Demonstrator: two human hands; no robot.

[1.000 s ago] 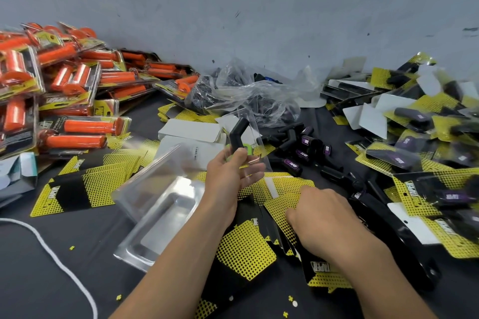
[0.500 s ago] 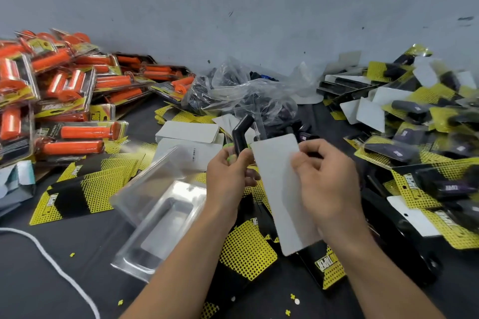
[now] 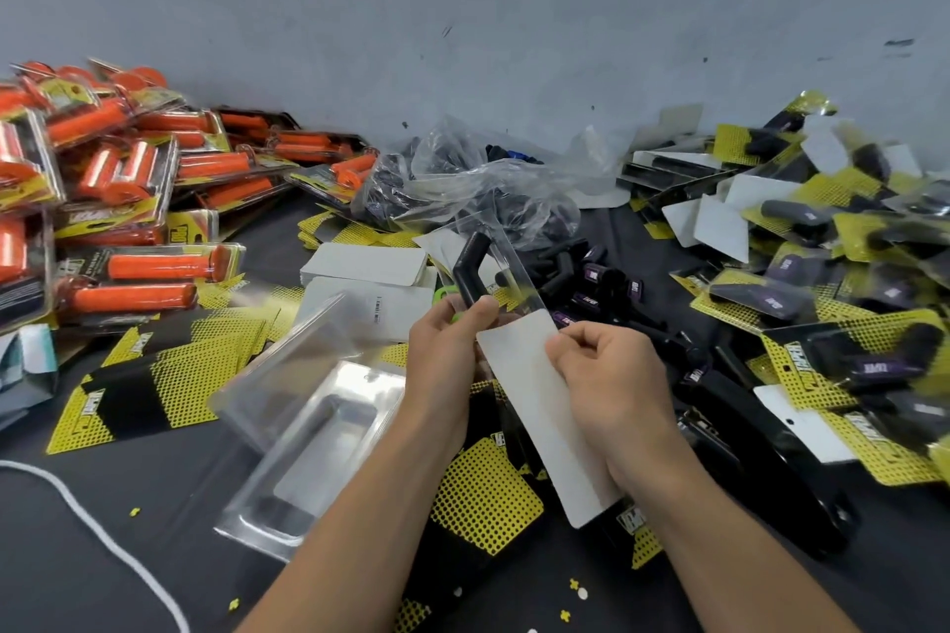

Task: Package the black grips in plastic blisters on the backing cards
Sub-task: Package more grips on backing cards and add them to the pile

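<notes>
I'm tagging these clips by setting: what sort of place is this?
Probably a small hand-packing workshop: heaps of packed orange grips on the left, finished black packs on the right, loose backing cards and empty blisters on the table.

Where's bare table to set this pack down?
Bare table lies near left, between the white cord and the empty blister trays. Crowded: orange packs far left, backing cards in the middle, loose grips and bag behind, finished black packs right.
</notes>
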